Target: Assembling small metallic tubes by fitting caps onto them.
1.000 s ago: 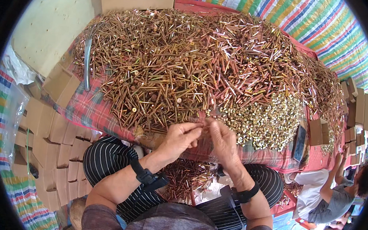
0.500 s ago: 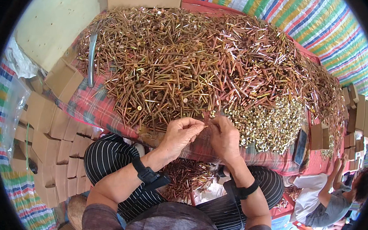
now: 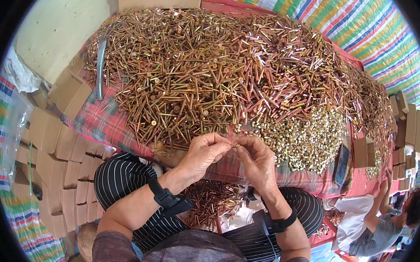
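Bringing right hand (image 3: 258,164) in against left hand (image 3: 203,156) at the fingertips, after a gap half a second ago; judged to put both to work on one small piece (image 3: 234,145). Located between the fingertips, over the near part of the plaid-covered surface (image 3: 107,122), nearer than the heaped metal rods (image 3: 189,82). Apparently clamped by left thumb and forefinger; for right grip, cannot tell. For pointing direction and long axis, too hidden to judge.

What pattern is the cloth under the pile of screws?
The cloth is red and dark green plaid, clearest in the head view.
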`<state>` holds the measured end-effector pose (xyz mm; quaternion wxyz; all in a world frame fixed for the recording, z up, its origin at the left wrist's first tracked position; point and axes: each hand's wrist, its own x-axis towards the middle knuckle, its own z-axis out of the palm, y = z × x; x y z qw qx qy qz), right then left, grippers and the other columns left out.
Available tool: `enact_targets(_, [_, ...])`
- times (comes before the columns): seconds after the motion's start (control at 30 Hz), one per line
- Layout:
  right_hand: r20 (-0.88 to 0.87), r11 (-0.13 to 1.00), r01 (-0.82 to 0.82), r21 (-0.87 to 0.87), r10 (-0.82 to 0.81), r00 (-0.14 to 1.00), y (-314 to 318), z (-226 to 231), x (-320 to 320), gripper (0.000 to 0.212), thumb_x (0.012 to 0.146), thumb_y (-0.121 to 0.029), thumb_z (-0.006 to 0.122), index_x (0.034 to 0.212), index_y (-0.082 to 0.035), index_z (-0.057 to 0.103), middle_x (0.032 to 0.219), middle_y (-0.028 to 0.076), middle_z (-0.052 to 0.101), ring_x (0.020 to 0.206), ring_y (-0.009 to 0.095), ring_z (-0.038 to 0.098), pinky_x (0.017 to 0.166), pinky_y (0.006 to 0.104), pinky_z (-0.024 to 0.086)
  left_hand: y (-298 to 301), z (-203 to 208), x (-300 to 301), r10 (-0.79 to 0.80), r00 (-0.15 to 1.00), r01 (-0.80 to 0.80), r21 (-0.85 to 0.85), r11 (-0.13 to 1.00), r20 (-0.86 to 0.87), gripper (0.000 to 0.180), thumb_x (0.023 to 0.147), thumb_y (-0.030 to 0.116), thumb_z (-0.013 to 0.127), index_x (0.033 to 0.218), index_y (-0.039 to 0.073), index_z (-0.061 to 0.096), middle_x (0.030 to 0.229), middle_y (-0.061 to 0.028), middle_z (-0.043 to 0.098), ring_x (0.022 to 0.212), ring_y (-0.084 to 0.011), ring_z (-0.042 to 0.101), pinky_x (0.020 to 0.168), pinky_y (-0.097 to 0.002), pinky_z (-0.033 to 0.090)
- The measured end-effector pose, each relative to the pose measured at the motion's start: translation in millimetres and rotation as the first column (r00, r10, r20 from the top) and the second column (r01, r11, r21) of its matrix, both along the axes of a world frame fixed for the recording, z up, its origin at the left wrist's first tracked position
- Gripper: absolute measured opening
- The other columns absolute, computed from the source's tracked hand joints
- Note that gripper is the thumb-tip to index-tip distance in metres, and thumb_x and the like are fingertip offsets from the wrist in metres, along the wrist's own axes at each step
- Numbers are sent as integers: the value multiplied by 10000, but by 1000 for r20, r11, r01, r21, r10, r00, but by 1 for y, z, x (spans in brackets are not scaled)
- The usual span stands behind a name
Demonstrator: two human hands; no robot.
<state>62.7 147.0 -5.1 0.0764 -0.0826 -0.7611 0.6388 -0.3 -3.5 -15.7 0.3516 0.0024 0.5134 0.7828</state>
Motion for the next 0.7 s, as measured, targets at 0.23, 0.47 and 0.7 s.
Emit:
enact_targets(0.23, [-38,996,-8,85,11,999,1,-1,1,102,857,-11,595,958,3,596,855,72,611,756,126,586,676,251,470,0,1,2,4,999,-3,22,1000,-41,52,838,54,606,873,15,606,731,5,551,591,-41,416,516,-174,321])
enact_targets(0.47, [1,906,-92,414,100,995,7,13,-1,209,900,-189,580,917,19,592,678,64,583,636,104,521,577,281,434,-4,-8,8,-83,965,51,-132,990,-248,67,832,73,617,865,15,618,737,29,558,622,-31,445,552,-178,363])
enact_targets(0.7, [-51,910,-58,411,86,995,-3,11,5,199,897,-205,577,849,-13,600,628,145,559,554,234,543,526,340,426,-12,-9,4,-62,998,62,-7,998,-4,66,832,76,618,865,19,621,754,20,579,661,-23,482,587,-174,389])
